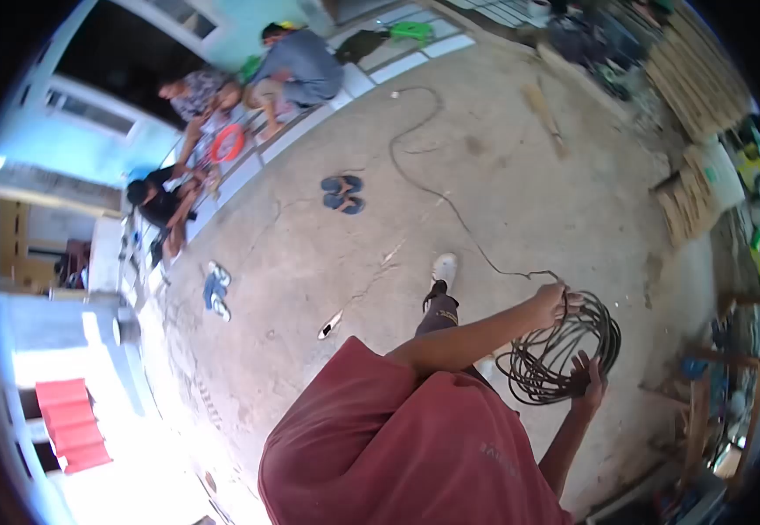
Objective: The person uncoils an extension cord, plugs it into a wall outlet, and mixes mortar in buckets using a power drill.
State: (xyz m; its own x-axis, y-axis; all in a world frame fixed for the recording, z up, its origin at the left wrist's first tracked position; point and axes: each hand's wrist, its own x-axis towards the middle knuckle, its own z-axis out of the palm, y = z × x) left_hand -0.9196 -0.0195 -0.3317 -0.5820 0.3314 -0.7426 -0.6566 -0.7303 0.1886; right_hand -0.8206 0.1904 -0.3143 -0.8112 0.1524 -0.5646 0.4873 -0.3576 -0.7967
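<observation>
Across the broad concrete floor (pixel 295 254), a long loose run of cable (pixel 516 274), curving past the white shoe (pixel 445 269) and the pair of dark sandals (pixel 342 194); better with plenty of slack there, clear of both, to avoid a snag or a kink. Up off the floor, between both hands, the coil of dark cable (pixel 608 332) — loops uneven and fanned open, so likely to slip across one another if let go on either side. Best to hold the loops to a like size, all lying the same way, with no hard twist. At the upper edge, beside the start of the loose run, the left hand (pixel 556 303), fingers closed around strands: firm enough to pin them, not to crush. At the lower edge, the right hand (pixel 592 382), fingers spread apart against the loops — good for supporting and evening; impossible to tell whether any strand is pinched. Farthest off, a small pale end piece (pixel 396 94), flat on the floor.
</observation>
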